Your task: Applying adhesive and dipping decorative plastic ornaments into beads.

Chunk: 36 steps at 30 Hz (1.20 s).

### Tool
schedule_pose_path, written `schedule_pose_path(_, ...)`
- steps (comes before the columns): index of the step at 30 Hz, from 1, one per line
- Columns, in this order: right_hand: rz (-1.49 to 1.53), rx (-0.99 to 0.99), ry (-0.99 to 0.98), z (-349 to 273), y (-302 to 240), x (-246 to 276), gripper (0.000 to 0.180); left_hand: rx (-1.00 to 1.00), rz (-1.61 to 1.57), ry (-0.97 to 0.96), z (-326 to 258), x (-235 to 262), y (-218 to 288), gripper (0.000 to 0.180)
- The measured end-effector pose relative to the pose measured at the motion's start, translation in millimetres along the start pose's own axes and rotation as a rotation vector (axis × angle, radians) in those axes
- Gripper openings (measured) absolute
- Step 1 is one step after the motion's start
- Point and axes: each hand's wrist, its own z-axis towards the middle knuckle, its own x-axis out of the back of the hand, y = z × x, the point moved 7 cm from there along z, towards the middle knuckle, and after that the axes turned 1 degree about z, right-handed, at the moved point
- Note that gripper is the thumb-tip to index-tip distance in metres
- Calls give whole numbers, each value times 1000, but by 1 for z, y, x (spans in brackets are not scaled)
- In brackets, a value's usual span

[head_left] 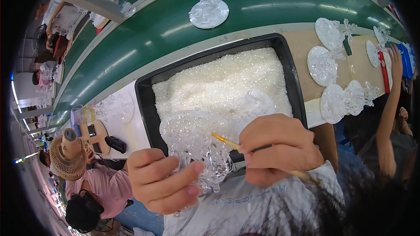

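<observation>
My left hand is closed around a clear, glassy ornament with many small curved parts. Between the fingers of my right hand is a thin paintbrush, its yellowish tip pointing left at the ornament. Whether the tip touches the ornament I cannot tell. Both hands are over the near edge of a black tray that holds a heap of white, glittering granules. A round, frosted disc lies on the granules just beyond my right hand.
Behind the tray runs a green conveyor belt carrying another clear ornament on a round base. Several similar ornaments stand on the board at right, near a co-worker's arm. At left are more ornaments, a fan and a person in pink.
</observation>
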Motion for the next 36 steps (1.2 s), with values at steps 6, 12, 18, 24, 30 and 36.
schedule_pose_path(6,43,31,125,-8,-7,15,15,57,21,231,-7,0,-23,10)
schedule_pose_path(12,-136,-169,101,-7,-6,17,15,581,100,680,-39,4,-44,13)
schedule_pose_path(18,-41,-50,101,-14,-8,11,36,847,250,772,-36,3,-52,16)
schedule_pose_path(24,-139,-99,-56,-9,5,-15,34,893,279,761,-38,0,-45,15)
schedule_pose_path(30,-176,-76,-77,-3,8,-23,23,844,365,614,-27,4,-35,21)
schedule_pose_path(36,-226,-89,-152,0,13,-30,19,784,344,612,-26,-3,-31,30)
